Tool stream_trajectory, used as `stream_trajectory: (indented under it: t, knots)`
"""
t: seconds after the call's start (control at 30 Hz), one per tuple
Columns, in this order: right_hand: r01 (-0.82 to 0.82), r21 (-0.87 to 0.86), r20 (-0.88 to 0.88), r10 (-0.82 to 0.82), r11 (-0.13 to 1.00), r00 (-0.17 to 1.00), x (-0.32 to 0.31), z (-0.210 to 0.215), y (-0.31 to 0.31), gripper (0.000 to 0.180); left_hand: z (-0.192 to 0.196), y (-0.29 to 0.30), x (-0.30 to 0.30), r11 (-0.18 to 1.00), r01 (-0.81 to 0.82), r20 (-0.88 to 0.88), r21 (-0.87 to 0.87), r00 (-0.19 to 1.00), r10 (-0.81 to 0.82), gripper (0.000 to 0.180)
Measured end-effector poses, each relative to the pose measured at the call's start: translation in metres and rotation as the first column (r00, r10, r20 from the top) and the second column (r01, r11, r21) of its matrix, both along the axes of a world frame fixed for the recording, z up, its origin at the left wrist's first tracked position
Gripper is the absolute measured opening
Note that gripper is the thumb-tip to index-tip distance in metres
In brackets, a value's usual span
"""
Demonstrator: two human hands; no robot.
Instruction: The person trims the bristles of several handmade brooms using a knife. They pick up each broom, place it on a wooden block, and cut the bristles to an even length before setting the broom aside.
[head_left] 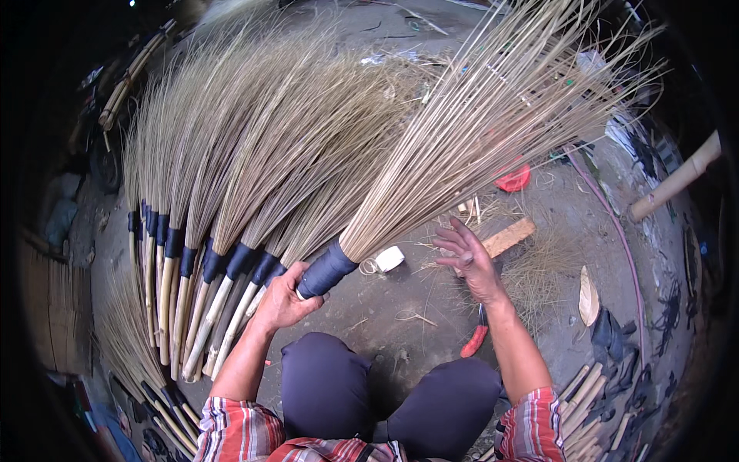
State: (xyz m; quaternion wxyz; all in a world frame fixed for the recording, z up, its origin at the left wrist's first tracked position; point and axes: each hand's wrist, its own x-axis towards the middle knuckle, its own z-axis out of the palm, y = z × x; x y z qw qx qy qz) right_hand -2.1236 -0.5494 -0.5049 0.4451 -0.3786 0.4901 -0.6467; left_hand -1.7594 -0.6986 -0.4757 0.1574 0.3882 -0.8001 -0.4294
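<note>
My left hand (287,299) is closed round the dark blue wrapped neck of a straw broom head (454,138). Its long bristles fan out up and to the right, across the middle of the view. No handle shows below the wrapping. My right hand (471,260) is raised under the bristles with its fingers spread, holding nothing and apart from the broom. Close to that hand lies a wooden block (508,237). On the ground between my hands sits a small white block-like thing (390,259) beside a thin ring of cord.
Several finished brooms (223,231) with pale sticks lie in a row at left. A red-handled knife (476,339) rests near my right knee. Loose straw, a red round thing (513,177), a dry leaf (589,296) and a bundle of sticks (583,404) are at right. A bamboo pole (677,177) slants in.
</note>
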Motion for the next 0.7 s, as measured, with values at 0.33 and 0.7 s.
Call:
stream_trajectory:
  t: [0.33, 0.7]
  knots:
    - [0.384, -0.173, 0.568, -0.226, 0.907, 0.791, 0.046, 0.044, -0.014, 0.083, 0.085, 0.006, -0.207, 0.876, 0.449, -0.218, 0.174, 0.885, -0.411, 0.125]
    - [-0.129, -0.121, 0.102, 0.141, 0.984, 0.985, 0.049, 0.041, 0.003, 0.077, 0.176, 0.034, -0.364, 0.841, 0.537, 0.364, -0.059, 0.796, -0.483, 0.043]
